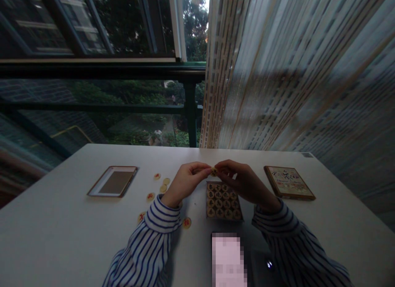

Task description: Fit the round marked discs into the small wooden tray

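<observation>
Between the fingertips of both hands is a round xiangqi piece (214,172) with a dark character, held just above the far edge of a square box. My left hand (188,181) pinches it from the left, thumb and finger closed. From the other side my right hand (243,181) pinches it too, covering the box's far right corner. Rows of pieces with dark characters fill most of the box (210,218). Loose pieces lie left of it: a red-marked piece (187,223) by my left cuff, another red one (150,196), and a plain-looking one (166,181).
A shallow tray-like lid (106,182) lies at the table's left. On the right is a flat decorated box (290,182). A phone with a blurred screen (228,258) rests at the near edge of the white table (61,237). Beyond stand a railing and a curtain.
</observation>
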Demonstrator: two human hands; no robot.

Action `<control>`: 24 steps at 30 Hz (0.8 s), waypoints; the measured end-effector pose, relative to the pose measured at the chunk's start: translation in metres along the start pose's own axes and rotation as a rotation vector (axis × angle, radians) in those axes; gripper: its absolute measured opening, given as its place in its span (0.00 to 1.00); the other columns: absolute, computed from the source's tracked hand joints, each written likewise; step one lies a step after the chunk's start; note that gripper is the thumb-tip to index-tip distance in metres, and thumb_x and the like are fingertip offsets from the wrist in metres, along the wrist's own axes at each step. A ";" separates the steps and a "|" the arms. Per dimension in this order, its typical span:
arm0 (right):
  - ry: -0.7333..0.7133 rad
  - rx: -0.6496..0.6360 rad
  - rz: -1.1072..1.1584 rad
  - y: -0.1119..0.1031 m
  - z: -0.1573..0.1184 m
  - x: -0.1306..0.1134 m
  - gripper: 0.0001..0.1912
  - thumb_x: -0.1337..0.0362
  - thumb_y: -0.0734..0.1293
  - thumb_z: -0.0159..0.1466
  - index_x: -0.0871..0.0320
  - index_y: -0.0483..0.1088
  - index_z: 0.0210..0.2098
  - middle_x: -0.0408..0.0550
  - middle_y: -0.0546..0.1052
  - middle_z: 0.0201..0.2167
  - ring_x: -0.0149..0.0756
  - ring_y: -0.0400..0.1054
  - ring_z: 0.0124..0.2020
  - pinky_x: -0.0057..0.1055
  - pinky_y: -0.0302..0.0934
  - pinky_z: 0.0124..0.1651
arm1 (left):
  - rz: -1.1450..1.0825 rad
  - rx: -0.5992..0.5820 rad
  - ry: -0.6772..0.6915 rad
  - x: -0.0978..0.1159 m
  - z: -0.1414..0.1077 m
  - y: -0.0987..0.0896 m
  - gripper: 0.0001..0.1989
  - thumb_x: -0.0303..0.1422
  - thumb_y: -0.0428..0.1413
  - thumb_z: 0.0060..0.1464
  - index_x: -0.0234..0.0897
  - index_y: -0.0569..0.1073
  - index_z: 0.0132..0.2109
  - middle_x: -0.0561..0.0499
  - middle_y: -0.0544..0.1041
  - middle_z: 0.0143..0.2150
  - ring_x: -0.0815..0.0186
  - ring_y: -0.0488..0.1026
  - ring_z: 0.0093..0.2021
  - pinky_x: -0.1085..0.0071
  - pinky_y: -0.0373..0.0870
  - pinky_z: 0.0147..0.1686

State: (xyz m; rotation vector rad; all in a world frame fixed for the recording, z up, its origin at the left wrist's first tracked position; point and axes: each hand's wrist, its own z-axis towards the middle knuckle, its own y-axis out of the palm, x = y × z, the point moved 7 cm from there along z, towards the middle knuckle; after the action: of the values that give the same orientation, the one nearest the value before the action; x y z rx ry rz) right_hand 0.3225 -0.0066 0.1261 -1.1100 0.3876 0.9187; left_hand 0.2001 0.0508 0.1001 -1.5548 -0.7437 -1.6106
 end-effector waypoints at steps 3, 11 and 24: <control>-0.022 -0.020 0.009 0.001 0.000 -0.003 0.09 0.68 0.62 0.60 0.58 0.69 0.39 0.43 0.74 0.29 0.25 0.64 0.26 0.23 0.58 0.28 | 0.024 0.002 0.017 0.002 0.000 0.000 0.10 0.34 0.57 0.47 0.32 0.75 0.35 0.48 0.78 0.33 0.68 0.73 0.34 0.71 0.67 0.38; -0.015 -0.056 0.011 0.002 -0.001 -0.004 0.10 0.68 0.61 0.60 0.58 0.70 0.41 0.46 0.75 0.32 0.27 0.65 0.28 0.25 0.60 0.30 | -0.004 0.000 -0.001 0.000 -0.001 0.001 0.09 0.33 0.58 0.46 0.32 0.75 0.35 0.47 0.78 0.33 0.67 0.73 0.34 0.69 0.68 0.39; -0.036 -0.090 0.007 0.001 -0.003 -0.007 0.10 0.68 0.61 0.60 0.58 0.70 0.40 0.45 0.75 0.31 0.27 0.64 0.27 0.25 0.59 0.30 | -0.049 -0.017 -0.037 -0.003 -0.002 0.004 0.11 0.34 0.60 0.44 0.32 0.74 0.35 0.47 0.78 0.33 0.66 0.74 0.34 0.70 0.69 0.38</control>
State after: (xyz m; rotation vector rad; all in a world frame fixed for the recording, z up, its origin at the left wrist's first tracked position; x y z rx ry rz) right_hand 0.3175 -0.0119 0.1291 -1.1727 0.3235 0.9693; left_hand 0.2026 0.0475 0.0964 -1.5935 -0.7957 -1.6318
